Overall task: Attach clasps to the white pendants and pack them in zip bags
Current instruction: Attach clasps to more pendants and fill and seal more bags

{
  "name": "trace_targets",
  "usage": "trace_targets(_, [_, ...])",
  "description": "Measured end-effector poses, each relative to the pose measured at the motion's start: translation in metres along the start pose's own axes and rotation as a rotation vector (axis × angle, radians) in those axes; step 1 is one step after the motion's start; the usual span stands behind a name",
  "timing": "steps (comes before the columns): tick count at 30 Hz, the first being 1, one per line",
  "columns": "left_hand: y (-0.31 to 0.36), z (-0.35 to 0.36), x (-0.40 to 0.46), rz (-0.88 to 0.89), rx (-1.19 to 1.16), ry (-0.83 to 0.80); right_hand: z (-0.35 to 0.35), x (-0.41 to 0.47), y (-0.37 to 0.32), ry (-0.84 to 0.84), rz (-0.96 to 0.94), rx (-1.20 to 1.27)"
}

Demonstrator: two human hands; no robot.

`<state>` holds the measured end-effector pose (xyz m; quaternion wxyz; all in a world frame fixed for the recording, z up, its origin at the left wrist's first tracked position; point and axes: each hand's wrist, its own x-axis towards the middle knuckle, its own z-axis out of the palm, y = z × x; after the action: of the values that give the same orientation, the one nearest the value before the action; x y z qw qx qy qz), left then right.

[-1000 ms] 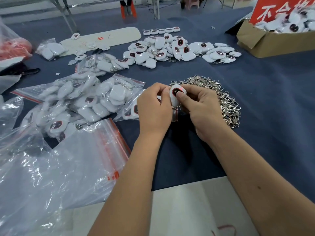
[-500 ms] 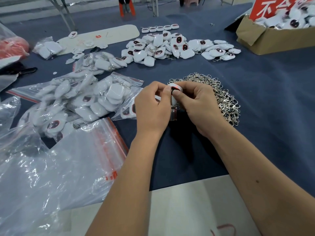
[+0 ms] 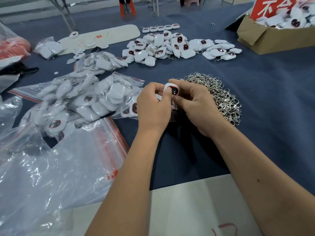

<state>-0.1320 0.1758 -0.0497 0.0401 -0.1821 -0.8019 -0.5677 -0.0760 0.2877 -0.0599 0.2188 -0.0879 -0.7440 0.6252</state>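
A white pendant (image 3: 172, 89) with a dark red-rimmed window sits between my two hands, above the blue cloth. My left hand (image 3: 153, 106) pinches its left side, thumb on its face. My right hand (image 3: 196, 104) curls round its top and right side. Whether a clasp hangs under the pendant is hidden by my fingers. A heap of silver clasps (image 3: 219, 96) lies just right of my right hand. Filled zip bags (image 3: 88, 99) lie to the left, and a large empty zip bag (image 3: 68, 159) with red seal lies nearer me.
A pile of white pendants (image 3: 170, 46) lies at the back centre on the blue cloth (image 3: 272, 99). A cardboard box (image 3: 265, 38) of pendants stands at the back right. A white board (image 3: 102, 38) lies at the back left. A pale sheet (image 3: 187, 210) covers the near edge.
Both hands stay together on the pendant. The pendant has been turned between the fingers, so its dark window now faces up toward me again.
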Motion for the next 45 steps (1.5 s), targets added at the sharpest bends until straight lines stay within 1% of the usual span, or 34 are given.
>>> trace_targets(4, [0.001, -0.002, 0.000, -0.004, -0.015, 0.007, 0.000, -0.001, -0.003, -0.004, 0.011, 0.010])
trace_targets(9, [0.005, -0.002, -0.003, -0.017, -0.131, -0.018, 0.000, -0.003, -0.005, 0.067, 0.029, 0.133])
trace_targets(12, [0.004, 0.000, -0.003, -0.043, -0.153, 0.026, -0.001, -0.003, -0.005, 0.086, 0.027, 0.160])
trace_targets(14, [0.003, 0.002, -0.003, -0.042, -0.123, 0.067, -0.001, -0.002, -0.004, 0.138, 0.039, 0.181])
trace_targets(16, [-0.002, 0.003, -0.002, -0.014, -0.037, 0.090, -0.002, -0.001, -0.002, 0.233, 0.022, 0.176])
trace_targets(19, [-0.008, 0.002, -0.001, 0.024, 0.100, 0.077, -0.007, 0.002, 0.000, 0.387, -0.030, 0.153])
trace_targets(22, [-0.008, 0.002, -0.003, 0.034, 0.172, 0.035, -0.010, 0.003, 0.000, 0.450, -0.031, 0.190])
trace_targets(26, [-0.006, 0.002, -0.004, 0.063, 0.270, 0.005, -0.008, 0.002, 0.000, 0.434, -0.032, 0.179])
trace_targets(30, [-0.003, 0.001, -0.005, 0.028, 0.242, 0.036, -0.010, 0.003, 0.000, 0.468, -0.020, 0.184])
trace_targets(33, [-0.003, 0.000, -0.004, -0.015, 0.210, 0.039, -0.009, 0.002, -0.001, 0.465, -0.037, 0.171])
trace_targets(35, [-0.004, 0.000, -0.003, -0.053, 0.147, 0.014, -0.008, 0.002, -0.003, 0.430, -0.044, 0.190])
trace_targets(39, [-0.005, -0.001, -0.001, -0.086, 0.030, 0.010, -0.003, 0.000, -0.006, 0.247, -0.028, 0.370])
trace_targets(41, [-0.003, 0.000, -0.001, -0.095, -0.026, 0.042, 0.002, -0.001, -0.006, 0.200, -0.019, 0.395])
trace_targets(43, [-0.001, 0.000, 0.000, -0.081, -0.076, 0.124, 0.006, -0.002, -0.005, 0.172, -0.003, 0.349])
trace_targets(45, [0.002, -0.002, 0.000, 0.024, -0.043, 0.235, 0.007, -0.002, -0.005, 0.124, 0.016, 0.243])
